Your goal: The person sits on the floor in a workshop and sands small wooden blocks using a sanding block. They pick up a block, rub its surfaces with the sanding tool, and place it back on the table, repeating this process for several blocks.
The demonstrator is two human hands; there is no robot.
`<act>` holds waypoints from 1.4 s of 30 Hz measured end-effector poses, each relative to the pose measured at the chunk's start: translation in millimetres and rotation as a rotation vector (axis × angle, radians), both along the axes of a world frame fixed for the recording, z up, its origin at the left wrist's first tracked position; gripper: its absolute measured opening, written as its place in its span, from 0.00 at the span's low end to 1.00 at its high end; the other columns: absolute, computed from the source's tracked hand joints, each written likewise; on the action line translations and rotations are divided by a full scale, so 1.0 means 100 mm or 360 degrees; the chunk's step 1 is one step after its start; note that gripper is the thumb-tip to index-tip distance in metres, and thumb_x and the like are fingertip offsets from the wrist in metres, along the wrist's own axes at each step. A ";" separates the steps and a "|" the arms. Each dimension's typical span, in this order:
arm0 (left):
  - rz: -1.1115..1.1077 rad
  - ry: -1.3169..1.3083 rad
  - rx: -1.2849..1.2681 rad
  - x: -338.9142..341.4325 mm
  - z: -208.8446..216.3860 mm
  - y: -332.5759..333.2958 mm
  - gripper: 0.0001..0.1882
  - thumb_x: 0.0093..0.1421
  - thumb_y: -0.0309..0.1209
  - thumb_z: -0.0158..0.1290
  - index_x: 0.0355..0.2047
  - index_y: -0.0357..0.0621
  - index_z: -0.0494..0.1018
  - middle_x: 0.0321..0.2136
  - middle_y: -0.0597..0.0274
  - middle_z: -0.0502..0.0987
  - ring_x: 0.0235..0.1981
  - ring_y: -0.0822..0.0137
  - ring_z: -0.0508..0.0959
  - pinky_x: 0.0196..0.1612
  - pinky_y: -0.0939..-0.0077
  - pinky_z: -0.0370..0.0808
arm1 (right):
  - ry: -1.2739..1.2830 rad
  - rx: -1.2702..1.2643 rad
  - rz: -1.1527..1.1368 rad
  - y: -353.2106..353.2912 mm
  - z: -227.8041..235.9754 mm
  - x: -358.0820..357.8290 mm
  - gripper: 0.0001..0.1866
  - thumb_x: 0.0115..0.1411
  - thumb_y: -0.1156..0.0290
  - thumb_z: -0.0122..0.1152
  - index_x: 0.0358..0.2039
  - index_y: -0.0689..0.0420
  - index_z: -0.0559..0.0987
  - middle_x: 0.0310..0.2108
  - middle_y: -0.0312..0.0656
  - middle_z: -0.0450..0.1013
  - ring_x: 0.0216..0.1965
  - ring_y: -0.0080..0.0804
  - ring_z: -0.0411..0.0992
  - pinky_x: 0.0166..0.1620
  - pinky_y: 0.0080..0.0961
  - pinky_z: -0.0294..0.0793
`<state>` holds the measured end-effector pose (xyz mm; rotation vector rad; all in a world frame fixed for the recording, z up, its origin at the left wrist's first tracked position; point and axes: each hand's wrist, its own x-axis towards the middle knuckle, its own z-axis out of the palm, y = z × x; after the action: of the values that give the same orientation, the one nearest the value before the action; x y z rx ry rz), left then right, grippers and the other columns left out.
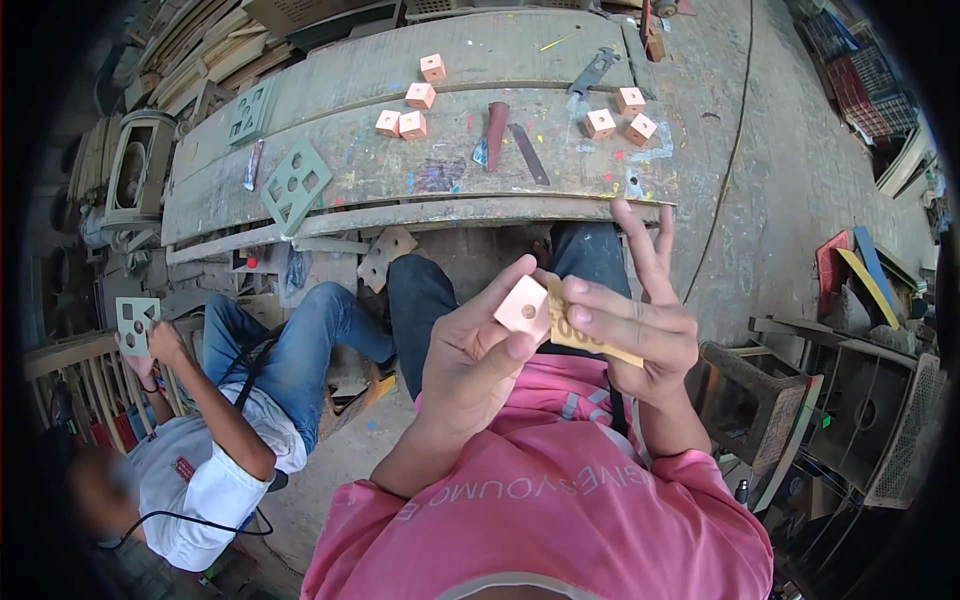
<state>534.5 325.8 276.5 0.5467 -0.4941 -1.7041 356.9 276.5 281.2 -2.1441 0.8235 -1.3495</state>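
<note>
Held between the thumb and fingers of my left hand (468, 365) is a pale pink wooden cube (520, 308) with a round hole in its visible face. My right hand (650, 325) pinches a folded piece of yellow sandpaper (612, 350), its printed back showing, against the cube's right side. Two fingers of that hand stretch up, away from the paper. Both hands are above my lap, in front of the workbench (380, 210).
Several similar cubes (420, 96) stand on the bench, others (600, 124) farther right. A dark red tool handle (496, 135), a metal blade (529, 155) and green boards with cut-outs (282, 207) lie there too. At left a seated co-worker (215, 450) holds another green board (132, 335).
</note>
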 end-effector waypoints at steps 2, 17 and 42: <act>0.0024 -0.0092 0.0020 -0.01 0.03 0.00 0.31 0.60 0.23 0.55 0.62 0.35 0.58 0.56 0.50 0.67 0.56 0.59 0.70 0.59 0.60 0.68 | 0.0021 0.0016 -0.0140 -0.03 -0.02 -0.04 0.11 0.54 0.69 0.60 0.37 0.50 0.85 0.40 0.36 0.80 0.60 0.63 0.62 0.66 0.60 0.28; 0.0181 -0.1011 -0.0404 0.15 0.01 0.10 0.36 0.39 0.24 0.70 0.52 0.32 0.71 0.48 0.52 0.72 0.47 0.70 0.74 0.46 0.80 0.72 | 0.0272 -0.0027 0.0312 0.09 0.19 0.03 0.10 0.51 0.64 0.60 0.34 0.45 0.85 0.40 0.31 0.80 0.63 0.65 0.55 0.62 0.68 0.16; 0.0351 -0.1227 -0.0502 0.11 -0.11 0.10 0.28 0.47 0.23 0.66 0.51 0.36 0.74 0.44 0.52 0.75 0.38 0.73 0.75 0.40 0.84 0.71 | 0.0296 -0.0037 0.0374 -0.10 0.19 0.05 0.11 0.57 0.63 0.57 0.37 0.40 0.85 0.41 0.24 0.80 0.64 0.50 0.59 0.60 0.66 0.07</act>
<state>545.4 335.9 265.3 0.9820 -1.1801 -1.1293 361.6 266.0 300.0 -2.3274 0.6020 -1.0592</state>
